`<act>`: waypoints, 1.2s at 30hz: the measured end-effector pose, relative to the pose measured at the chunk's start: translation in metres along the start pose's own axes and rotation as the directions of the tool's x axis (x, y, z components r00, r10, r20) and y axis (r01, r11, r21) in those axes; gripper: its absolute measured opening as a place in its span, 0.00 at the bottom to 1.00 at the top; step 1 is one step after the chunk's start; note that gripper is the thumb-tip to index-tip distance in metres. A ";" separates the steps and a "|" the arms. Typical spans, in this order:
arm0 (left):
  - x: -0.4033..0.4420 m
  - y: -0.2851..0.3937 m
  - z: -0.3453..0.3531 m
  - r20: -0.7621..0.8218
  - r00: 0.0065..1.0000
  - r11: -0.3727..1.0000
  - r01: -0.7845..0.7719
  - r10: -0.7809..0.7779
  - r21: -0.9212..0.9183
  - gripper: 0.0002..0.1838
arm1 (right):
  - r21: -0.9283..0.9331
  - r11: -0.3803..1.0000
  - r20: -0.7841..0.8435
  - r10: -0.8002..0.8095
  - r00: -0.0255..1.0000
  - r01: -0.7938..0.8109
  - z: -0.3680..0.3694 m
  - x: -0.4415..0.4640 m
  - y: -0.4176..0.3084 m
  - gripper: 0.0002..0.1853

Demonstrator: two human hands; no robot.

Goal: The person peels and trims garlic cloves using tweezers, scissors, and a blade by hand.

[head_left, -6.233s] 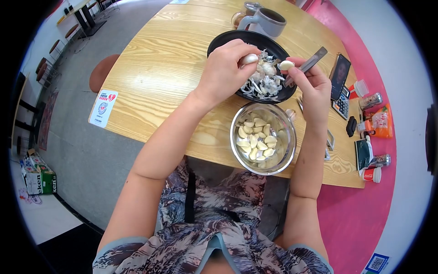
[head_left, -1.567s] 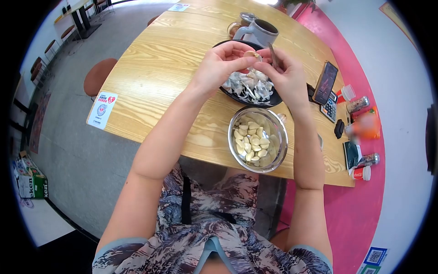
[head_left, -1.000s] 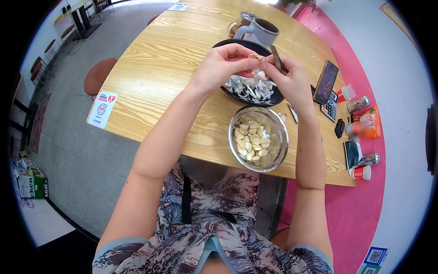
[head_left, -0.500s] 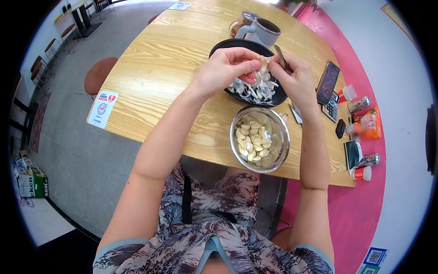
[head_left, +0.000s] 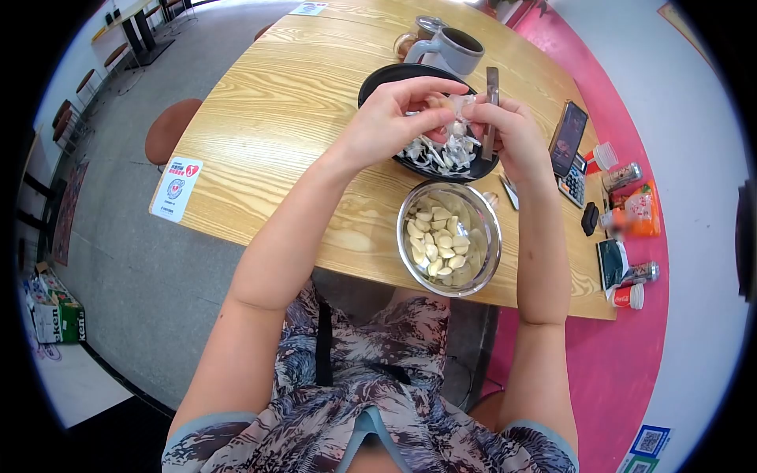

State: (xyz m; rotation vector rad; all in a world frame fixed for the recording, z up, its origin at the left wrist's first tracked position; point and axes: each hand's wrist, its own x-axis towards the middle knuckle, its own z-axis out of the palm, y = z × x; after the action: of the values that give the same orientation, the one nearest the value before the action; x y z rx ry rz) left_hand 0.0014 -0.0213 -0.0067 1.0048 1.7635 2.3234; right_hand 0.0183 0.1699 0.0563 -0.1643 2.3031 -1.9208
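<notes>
Though part-hidden, garlic skin point(head_left: 460, 106) between left grip point(head_left: 392, 118) and right grip point(head_left: 514, 132)

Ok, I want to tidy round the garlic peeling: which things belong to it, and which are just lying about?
In the job:
held garlic piece
flat metal tool in the right hand
black pan with garlic skins
steel bowl with peeled cloves

Seemingly lying about:
phone
calculator
mug
lidded jar
Coca-Cola cup

Wide passage over the bench point(head_left: 276, 118) left of the black pan point(head_left: 378, 83), grey mug point(head_left: 460, 54) blocking behind it, steel bowl point(head_left: 482, 217) in front, phone point(head_left: 569, 140) and calculator point(head_left: 572, 188) to the right
</notes>
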 end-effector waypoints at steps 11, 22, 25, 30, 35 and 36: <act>0.005 -0.009 -0.010 -0.369 0.930 0.997 -0.031 0.003 -0.069 0.19 | -0.783 0.594 0.010 -0.285 0.958 0.185 -0.028 0.023 0.031 0.08; 0.006 -0.009 -0.011 -0.354 0.935 0.998 -0.028 0.006 -0.056 0.13 | -0.934 0.330 0.143 0.000 0.990 0.135 -0.008 0.039 0.035 0.06; 0.005 -0.010 -0.013 -0.351 0.937 0.998 -0.028 0.008 -0.050 0.13 | -0.806 0.546 0.244 -0.048 0.969 0.230 -0.025 0.042 0.027 0.05; 0.006 -0.009 -0.012 -0.358 0.934 0.998 -0.027 0.005 -0.056 0.13 | -0.690 0.712 0.148 -0.034 0.988 0.128 -0.042 0.032 0.001 0.09; 0.006 -0.011 -0.013 -0.337 0.941 0.999 -0.013 -0.001 -0.037 0.13 | -0.540 0.831 0.144 -0.068 0.987 0.136 -0.050 0.020 -0.004 0.12; 0.006 -0.011 -0.013 -0.338 0.941 0.999 -0.004 -0.008 -0.034 0.13 | -0.487 0.860 0.151 -0.091 0.984 0.154 -0.051 0.018 -0.004 0.14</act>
State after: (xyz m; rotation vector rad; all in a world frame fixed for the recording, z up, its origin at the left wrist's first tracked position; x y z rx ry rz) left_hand -0.0139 -0.0256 -0.0155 0.6235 1.8189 2.6444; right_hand -0.0086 0.2155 0.0683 -0.4786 2.7036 -1.2670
